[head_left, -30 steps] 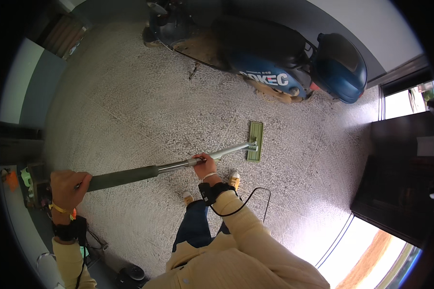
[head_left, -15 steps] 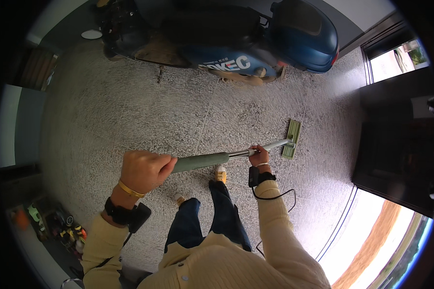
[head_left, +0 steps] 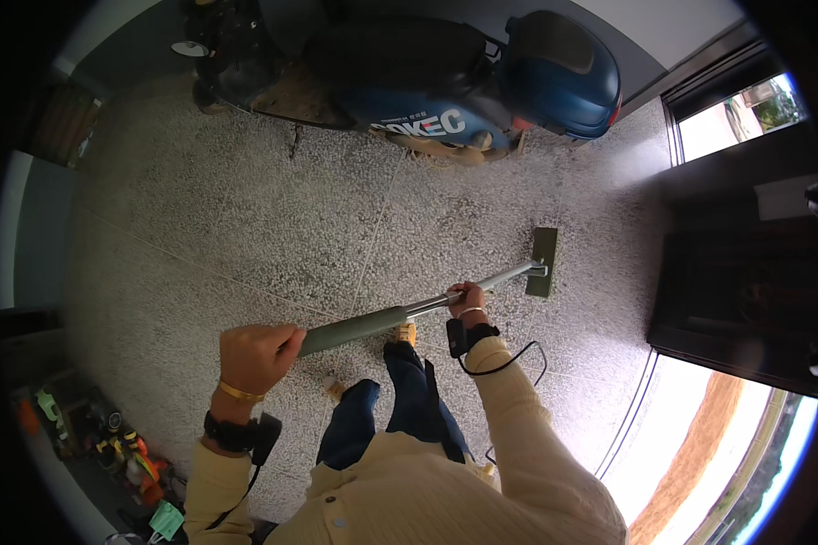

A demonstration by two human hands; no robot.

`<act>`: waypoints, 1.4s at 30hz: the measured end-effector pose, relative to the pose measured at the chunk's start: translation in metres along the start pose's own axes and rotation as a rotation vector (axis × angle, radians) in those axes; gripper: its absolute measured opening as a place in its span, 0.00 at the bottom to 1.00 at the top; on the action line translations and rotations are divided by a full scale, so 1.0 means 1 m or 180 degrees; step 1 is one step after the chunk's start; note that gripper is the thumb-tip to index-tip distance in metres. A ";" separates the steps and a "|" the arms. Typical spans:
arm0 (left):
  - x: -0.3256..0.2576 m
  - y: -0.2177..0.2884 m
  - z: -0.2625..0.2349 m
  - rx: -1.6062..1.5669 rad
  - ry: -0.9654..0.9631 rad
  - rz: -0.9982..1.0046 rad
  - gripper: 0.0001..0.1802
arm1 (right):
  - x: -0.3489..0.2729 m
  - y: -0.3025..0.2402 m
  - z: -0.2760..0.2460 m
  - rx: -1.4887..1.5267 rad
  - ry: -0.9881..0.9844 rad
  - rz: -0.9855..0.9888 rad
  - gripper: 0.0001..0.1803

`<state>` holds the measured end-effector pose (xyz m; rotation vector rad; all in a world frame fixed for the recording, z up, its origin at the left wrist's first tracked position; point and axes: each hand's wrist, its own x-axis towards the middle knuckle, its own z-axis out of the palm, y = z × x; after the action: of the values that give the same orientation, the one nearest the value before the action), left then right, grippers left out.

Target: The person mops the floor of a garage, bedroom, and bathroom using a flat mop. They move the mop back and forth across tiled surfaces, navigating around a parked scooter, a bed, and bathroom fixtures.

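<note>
I hold a flat mop slantwise before me. My left hand [head_left: 256, 359] is closed round the upper end of its green grip [head_left: 354, 331]. Farther down, my right hand [head_left: 468, 298] wraps the silver metal pole [head_left: 502, 276]. The mop's flat green head [head_left: 543, 250] is on the speckled floor at right of centre, joined to the pole by a hinged piece. The head's underside is hidden. Both wrists carry a dark strap with a small black box and cable.
A blue and black scooter [head_left: 427, 104] with a rear top box [head_left: 562, 73] stands along the far wall. To the right are a dark door [head_left: 736, 300] and a bright doorway [head_left: 691, 427]. Toys and other small items [head_left: 132, 459] lie at lower left. My feet are below the pole.
My left hand has moved slightly left and down, and my right hand has come left and a little down. The mop head has shifted slightly left and its upper face looks darker.
</note>
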<state>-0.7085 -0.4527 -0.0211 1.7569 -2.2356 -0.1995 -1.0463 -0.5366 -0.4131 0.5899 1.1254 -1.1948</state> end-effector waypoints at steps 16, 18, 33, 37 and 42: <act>-0.523 -0.083 -0.363 0.1599 -0.0024 -0.2241 0.07 | -0.369 0.581 -0.055 -0.1353 -0.0765 0.2635 0.12; -0.580 -0.057 -0.390 0.1941 -0.0041 -0.2563 0.07 | -0.409 0.646 -0.094 -0.1481 -0.0823 0.3064 0.11; -0.738 -0.011 -0.394 0.2531 -0.0608 -0.3760 0.09 | -0.513 0.893 -0.301 -0.2346 -0.0037 0.3927 0.09; -0.771 -0.025 -0.397 0.2180 -0.0545 -0.3771 0.10 | -0.506 0.886 -0.309 -0.2409 -0.0166 0.3960 0.10; -0.761 -0.043 -0.409 0.2192 -0.0482 -0.3432 0.07 | -0.487 0.839 -0.283 -0.2238 -0.0671 0.3733 0.10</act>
<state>-0.3790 0.3010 0.2471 3.2479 -1.2244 0.2747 -0.3494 0.1728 -0.2336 0.4267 0.7173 0.1626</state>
